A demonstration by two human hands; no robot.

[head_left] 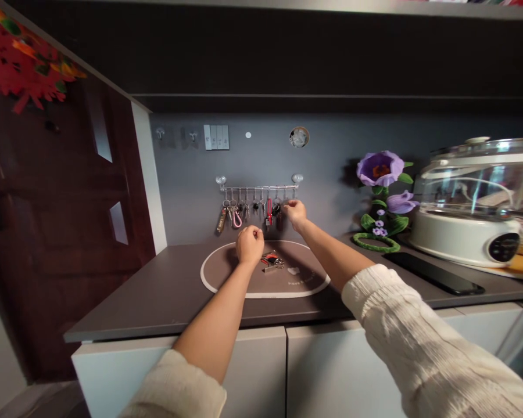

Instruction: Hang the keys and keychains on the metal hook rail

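So the small red-and-silver metal pile [272,260] on the brown, white-rimmed oval mat [220,265] is about 4 o'clock from the nearer, curled-up left grip [250,244]; right grip [295,213] looks pinched, can't tell what either's holding.

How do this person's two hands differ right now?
The right hand is raised beside the rack; the left hand is lower, over the mat in this view. The right hand's fingers reach leftward; the left hand's are curled in. Both arms have cream sleeves.
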